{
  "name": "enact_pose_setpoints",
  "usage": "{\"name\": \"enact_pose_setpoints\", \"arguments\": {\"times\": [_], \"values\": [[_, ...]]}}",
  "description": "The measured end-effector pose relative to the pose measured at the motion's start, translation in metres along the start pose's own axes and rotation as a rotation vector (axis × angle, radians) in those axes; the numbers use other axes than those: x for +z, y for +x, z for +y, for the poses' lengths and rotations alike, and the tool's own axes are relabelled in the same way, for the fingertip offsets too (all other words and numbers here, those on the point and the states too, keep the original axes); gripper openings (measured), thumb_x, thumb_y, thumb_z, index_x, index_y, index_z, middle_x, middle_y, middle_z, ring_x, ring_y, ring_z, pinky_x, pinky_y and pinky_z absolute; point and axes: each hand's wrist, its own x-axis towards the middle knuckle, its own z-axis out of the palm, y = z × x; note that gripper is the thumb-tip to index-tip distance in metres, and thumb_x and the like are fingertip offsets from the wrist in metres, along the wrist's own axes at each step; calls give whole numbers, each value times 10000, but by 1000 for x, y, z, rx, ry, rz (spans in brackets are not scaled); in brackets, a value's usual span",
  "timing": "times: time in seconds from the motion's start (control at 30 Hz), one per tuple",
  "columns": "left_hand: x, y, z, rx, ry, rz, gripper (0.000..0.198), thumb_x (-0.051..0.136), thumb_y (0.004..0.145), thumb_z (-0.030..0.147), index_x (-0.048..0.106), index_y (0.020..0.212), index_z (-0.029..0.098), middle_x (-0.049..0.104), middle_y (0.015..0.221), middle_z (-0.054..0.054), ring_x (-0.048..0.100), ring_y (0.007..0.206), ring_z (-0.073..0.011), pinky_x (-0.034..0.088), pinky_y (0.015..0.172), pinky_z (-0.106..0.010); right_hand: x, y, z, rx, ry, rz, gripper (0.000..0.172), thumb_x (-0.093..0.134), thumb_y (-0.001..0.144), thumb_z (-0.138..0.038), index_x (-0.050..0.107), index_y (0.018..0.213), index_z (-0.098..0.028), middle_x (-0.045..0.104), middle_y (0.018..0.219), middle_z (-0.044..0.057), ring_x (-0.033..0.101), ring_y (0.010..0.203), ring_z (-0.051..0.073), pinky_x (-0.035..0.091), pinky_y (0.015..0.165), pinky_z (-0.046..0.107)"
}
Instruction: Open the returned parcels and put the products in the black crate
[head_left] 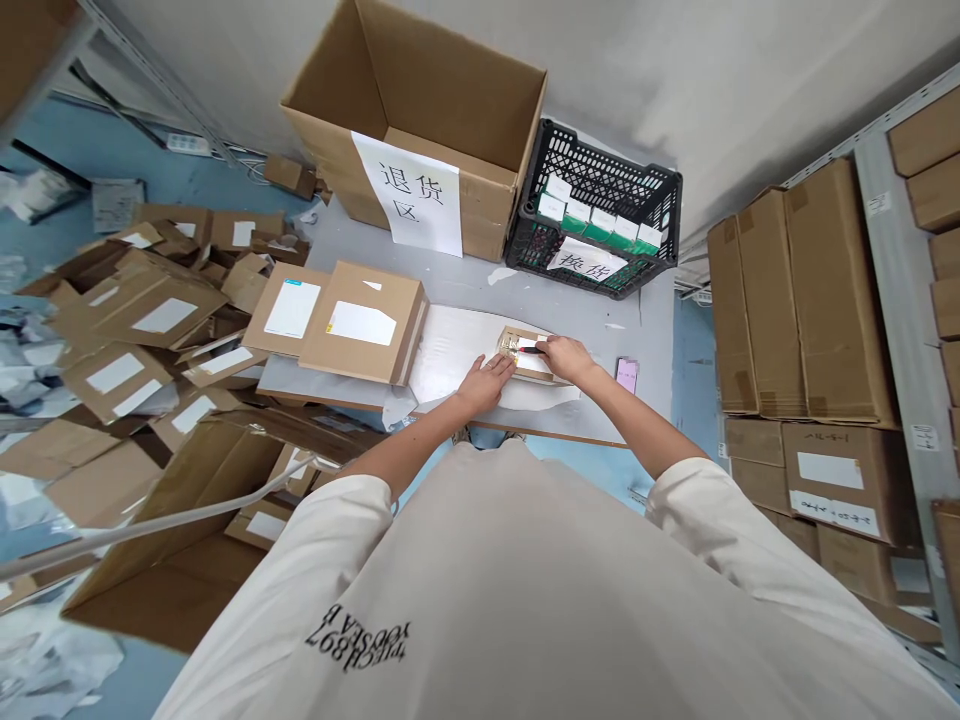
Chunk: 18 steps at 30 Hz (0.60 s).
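Observation:
A small cardboard box with a white label and shiny tape at its left end lies near the table's front edge. My left hand rests at the box's left end, its fingers stretched out and touching it. Above the box, my right hand is closed around a slim black-and-red tool, which looks like a utility knife. The tool's tip points left at the taped end; whether it cuts into the tape cannot be made out. Under the box lies a white sheet.
Two labelled cartons stand left on the table. Behind are a large open carton and a black crate holding several green-and-white boxes. A phone-like pink object lies right. Discarded cartons cover the left floor; shelving stands right.

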Motion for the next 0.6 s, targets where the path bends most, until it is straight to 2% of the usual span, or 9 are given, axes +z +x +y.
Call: {"name": "enact_pose_setpoints", "arguments": {"times": [0.13,0.3,0.47,0.6], "values": [[2,1,0,-9,7,-4,893,534,959,114,406,1838,209,377,1919,-124,322,1799,-309,264,1455,-614,3,-4,8,6,7,5,427,479,1218,-326,740,1540,-222,771,1485,183,753,1319,334,558,1001,373],[1,3,-1,-20,36,-12,883,517,970,117,391,1842,187,377,1918,-130,315,1802,-301,257,1455,-598,9,-8,23,69,-17,-14,407,497,1210,-307,791,1471,-201,783,1450,212,753,1323,345,556,1014,375],[1,5,-2,-32,47,-25,928,547,940,127,373,1850,182,375,1918,-137,307,1804,-309,254,1457,-597,17,-25,56,103,-22,-31,426,475,1191,-261,802,1456,-196,779,1441,215,753,1315,355,566,1000,398],[1,6,-3,-49,50,-38,919,534,955,126,365,1856,196,375,1920,-125,302,1806,-307,243,1461,-590,26,-44,87,171,-10,-61,418,495,1187,-305,805,1447,-199,777,1409,216,753,1297,360,564,974,400]]}}
